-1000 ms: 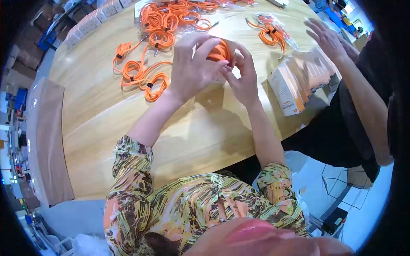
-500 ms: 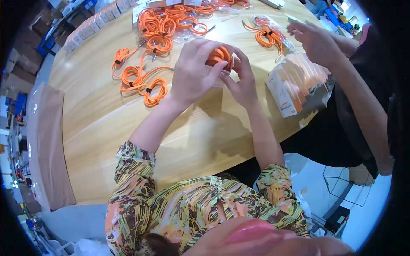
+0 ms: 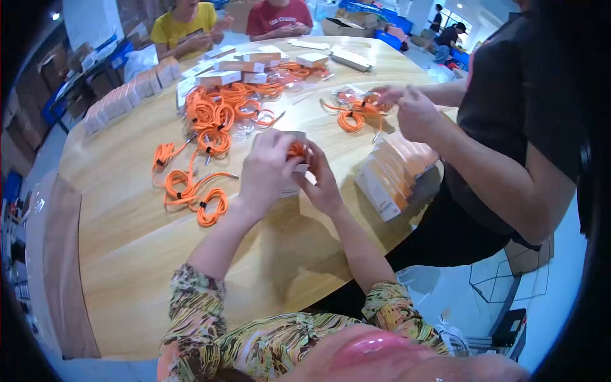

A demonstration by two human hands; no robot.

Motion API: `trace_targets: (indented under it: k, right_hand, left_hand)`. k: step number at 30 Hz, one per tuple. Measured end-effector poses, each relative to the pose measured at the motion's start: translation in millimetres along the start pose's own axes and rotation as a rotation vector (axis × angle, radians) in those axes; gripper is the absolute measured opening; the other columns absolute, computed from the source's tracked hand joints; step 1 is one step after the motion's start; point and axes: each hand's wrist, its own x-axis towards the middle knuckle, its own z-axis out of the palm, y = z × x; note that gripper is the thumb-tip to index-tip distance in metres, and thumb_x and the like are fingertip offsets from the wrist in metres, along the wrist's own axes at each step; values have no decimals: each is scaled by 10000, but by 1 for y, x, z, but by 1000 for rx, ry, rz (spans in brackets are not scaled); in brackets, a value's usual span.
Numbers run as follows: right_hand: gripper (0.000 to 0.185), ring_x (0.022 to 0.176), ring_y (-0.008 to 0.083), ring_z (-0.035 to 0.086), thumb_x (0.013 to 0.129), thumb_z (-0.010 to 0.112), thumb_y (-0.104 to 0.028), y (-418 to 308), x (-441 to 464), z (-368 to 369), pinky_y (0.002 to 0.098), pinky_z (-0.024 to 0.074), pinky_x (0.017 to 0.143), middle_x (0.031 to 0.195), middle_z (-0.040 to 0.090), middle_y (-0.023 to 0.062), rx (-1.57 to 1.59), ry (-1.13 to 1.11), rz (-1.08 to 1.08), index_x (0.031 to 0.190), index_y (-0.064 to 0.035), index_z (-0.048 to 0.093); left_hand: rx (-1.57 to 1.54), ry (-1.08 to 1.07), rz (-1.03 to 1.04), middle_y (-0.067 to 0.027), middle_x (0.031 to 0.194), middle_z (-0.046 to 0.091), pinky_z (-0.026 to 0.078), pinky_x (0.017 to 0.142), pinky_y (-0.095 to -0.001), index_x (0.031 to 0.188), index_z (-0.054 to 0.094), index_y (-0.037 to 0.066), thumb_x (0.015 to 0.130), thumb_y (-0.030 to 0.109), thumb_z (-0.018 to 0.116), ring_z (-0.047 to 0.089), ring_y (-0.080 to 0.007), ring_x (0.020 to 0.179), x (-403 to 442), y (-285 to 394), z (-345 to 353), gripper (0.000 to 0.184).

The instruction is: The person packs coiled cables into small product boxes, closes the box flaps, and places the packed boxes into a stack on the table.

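Between my hands, over the middle of the table, is a small white box with an orange coiled cable at its open top. My left hand is closed round the coil and the box's left side, its fingers bent over the top. At the right side, my right hand holds the box with thumb and fingers. Part of the coil is hidden by my fingers. Just left of my hands lie loose orange cables with black ties.
A pile of orange cables and white boxes lies further back. Box rows stand at the left edge and right. A co-worker's hands are over bagged cables at right. Two people sit across the table.
The view has tilted up, bringing the far side of the table and two people into sight. The coil sits lower between my hands, in the box. The co-worker's hands have moved to the bagged cables.
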Motion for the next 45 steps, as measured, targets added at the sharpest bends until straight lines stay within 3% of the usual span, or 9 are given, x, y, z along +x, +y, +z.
trace_targets:
  k: [5, 14, 25, 30, 35, 39, 40, 44, 45]
  right_hand:
    - [708, 1095, 244, 581, 834, 628, 42, 17, -1, 11, 362, 478, 943, 1221, 579, 151, 75, -75, 73, 1456, -66, 308]
    - [714, 1098, 247, 582, 829, 620, 28, 4, -7, 8, 367, 466, 954, 1225, 582, 163, -55, -30, 63, 1460, -73, 301]
    - [615, 1065, 225, 591, 846, 630, -12, -21, -3, 1, 339, 467, 937, 1244, 575, 126, -266, 164, -86, 1412, -62, 396]
    - [578, 1051, 200, 591, 856, 661, -14, -10, 2, 1, 349, 460, 954, 1244, 577, 101, -152, 100, -93, 1383, -67, 430]
    - [552, 1054, 202, 600, 854, 668, -29, -15, -4, 1, 337, 486, 911, 1238, 585, 111, -149, 146, -76, 1363, -60, 458]
    - [541, 1059, 209, 599, 851, 669, -21, -20, -3, 5, 337, 490, 911, 1236, 586, 115, -30, 136, -66, 1350, -56, 464]
    - [541, 1059, 209, 599, 851, 669, -21, -18, -3, 4, 337, 490, 911, 1236, 586, 115, -39, 141, -68, 1350, -56, 464]
    - [502, 1051, 220, 603, 852, 667, -23, -2, -5, 3, 336, 491, 907, 1232, 578, 120, 48, 194, -54, 1320, -50, 487]
    - [502, 1051, 220, 603, 852, 667, -23, -1, -8, 3, 336, 491, 907, 1232, 578, 120, 53, 197, -48, 1320, -50, 487]
  left_hand:
    - [371, 241, 150, -51, 1008, 632, 471, 787, -311, 1048, 671, 88, 751, 153, 731, 563, -217, 860, -3, -9, -23, 311]
    - [68, 115, 137, -44, 912, 644, 484, 758, -319, 1023, 689, 80, 745, 192, 738, 555, -219, 839, -13, -29, -18, 304]
    - [177, 40, 247, -32, 927, 633, 482, 769, -304, 1019, 696, 104, 768, 154, 703, 570, -229, 897, -15, -20, -7, 256]
    - [94, 99, 215, -29, 1002, 619, 458, 849, -325, 1059, 665, 119, 766, 133, 690, 551, -231, 983, -12, -18, -4, 295]
    - [244, -10, 299, -27, 1135, 582, 415, 944, -393, 1164, 612, 130, 751, 124, 691, 511, -247, 1074, -17, -16, -2, 421]
    - [394, -395, 190, -55, 1253, 530, 389, 974, -444, 1224, 575, 142, 754, 169, 705, 503, -262, 1111, -19, -22, 2, 488]
    - [387, -391, 197, -55, 1253, 530, 389, 974, -444, 1224, 575, 142, 754, 169, 705, 503, -262, 1111, -19, -22, 3, 488]
    - [38, 131, 303, -85, 1194, 569, 408, 952, -389, 1211, 579, 113, 816, 205, 694, 538, -236, 1069, -19, -23, 6, 422]
    - [39, 123, 301, -85, 1194, 569, 408, 952, -389, 1211, 579, 113, 816, 205, 694, 538, -236, 1069, -21, -24, 8, 422]
